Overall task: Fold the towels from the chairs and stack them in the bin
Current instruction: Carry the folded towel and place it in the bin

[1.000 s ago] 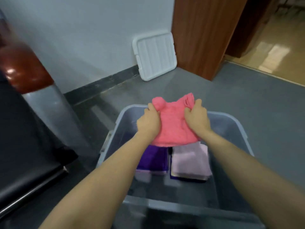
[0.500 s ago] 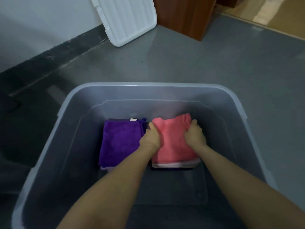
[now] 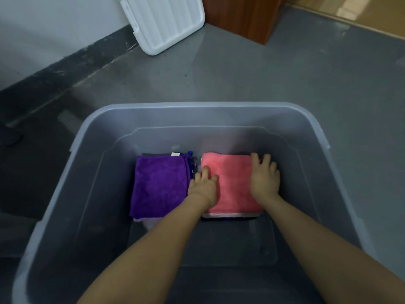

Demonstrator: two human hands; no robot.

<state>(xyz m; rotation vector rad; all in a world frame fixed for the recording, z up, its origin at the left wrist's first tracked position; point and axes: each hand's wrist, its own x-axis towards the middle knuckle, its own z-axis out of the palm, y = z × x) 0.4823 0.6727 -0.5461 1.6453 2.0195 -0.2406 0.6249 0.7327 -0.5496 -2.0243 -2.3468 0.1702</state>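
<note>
Both hands down inside grey bin (image 3: 315, 132). Left hand (image 3: 202, 187) flat, fingers straight and slightly spread, resting on left edge of pink towel (image 3: 232, 185). Right hand (image 3: 265, 177) flat, fingers spread wide, pressing pink towel's far right corner. Neither hand grips anything. Pink towel folded, lying on top of right stack on bin floor; paler and dark layers show at its near edge. Purple towel (image 3: 160, 187) folded, just beside it on left stack. White bin lid (image 3: 164, 20) leaning against wall, on grey floor (image 3: 285, 73) beyond bin.
</note>
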